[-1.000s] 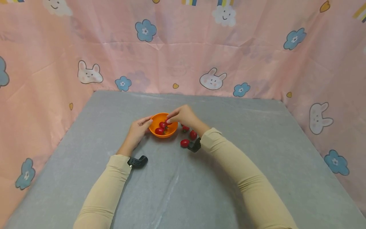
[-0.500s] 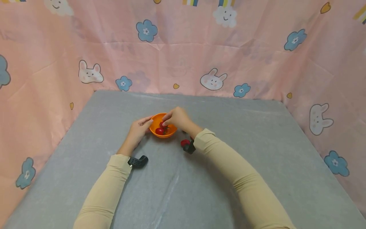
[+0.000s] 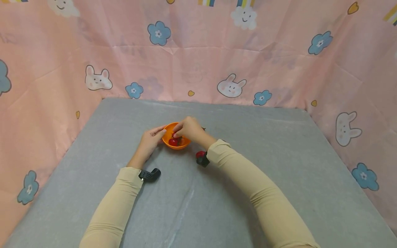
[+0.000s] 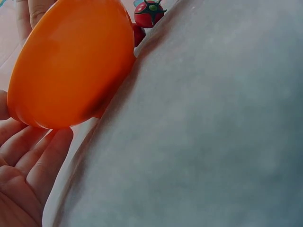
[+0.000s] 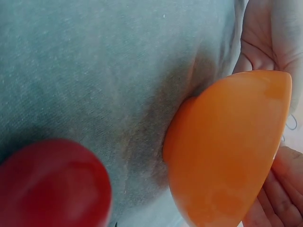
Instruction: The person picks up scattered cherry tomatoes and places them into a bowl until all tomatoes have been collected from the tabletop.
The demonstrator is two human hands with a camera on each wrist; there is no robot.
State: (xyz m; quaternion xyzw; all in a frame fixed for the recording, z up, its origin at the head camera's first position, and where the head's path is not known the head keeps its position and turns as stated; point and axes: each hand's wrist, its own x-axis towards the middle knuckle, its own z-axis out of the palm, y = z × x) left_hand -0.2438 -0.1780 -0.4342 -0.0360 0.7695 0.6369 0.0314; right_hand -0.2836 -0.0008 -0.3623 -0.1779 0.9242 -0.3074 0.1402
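Note:
A small orange bowl (image 3: 176, 147) stands on the grey table. My left hand (image 3: 148, 143) grips its left side, thumb at the rim and fingers beneath, as the left wrist view also shows. Over the bowl, my right hand (image 3: 193, 131) reaches in from the right, its thumb and fingertips pinching a red cherry tomato (image 3: 174, 133) that they mostly cover. Another cherry tomato (image 3: 173, 142) lies in the bowl below those fingertips. One more cherry tomato (image 3: 200, 154) rests on the table under my right wrist and looms large in the right wrist view.
Right of the bowl, a cherry tomato (image 4: 148, 14) with a green calyx shows in the left wrist view, another partly behind the bowl. My right forearm hides that spot from the head view. Pink printed cloth (image 3: 192, 69) hangs behind the table (image 3: 149, 213).
My right hand has moved left and further down into the bowl with the pinched cherry tomato. Its forearm now covers tomatoes on the table. My left hand keeps its grip on the bowl.

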